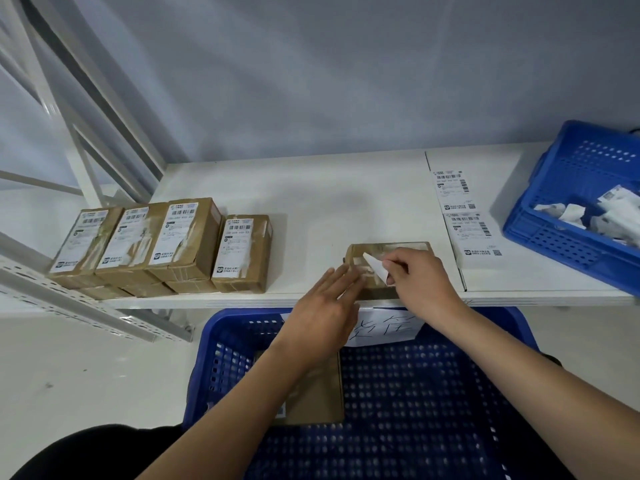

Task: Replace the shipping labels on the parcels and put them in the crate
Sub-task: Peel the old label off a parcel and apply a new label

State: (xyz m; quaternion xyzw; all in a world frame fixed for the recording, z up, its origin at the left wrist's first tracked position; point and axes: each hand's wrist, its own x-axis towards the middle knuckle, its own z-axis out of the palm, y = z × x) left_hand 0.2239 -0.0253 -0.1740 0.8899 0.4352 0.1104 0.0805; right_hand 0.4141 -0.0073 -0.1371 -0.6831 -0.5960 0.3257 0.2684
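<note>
Brown parcel [388, 268] under flat left fingers [341, 277], right fingers [391, 265] pinching label [375, 266], stacked parcels [162, 244] leftward.

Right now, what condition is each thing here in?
Parcel on the shelf: old label half peeled.
Left hand: flat, pressing the parcel.
Right hand: pinching the label.
Stacked parcels: labels still on.
Fresh labels: unused, lying flat.
Small crate: holds crumpled labels.
Big crate: holds one parcel.
</note>
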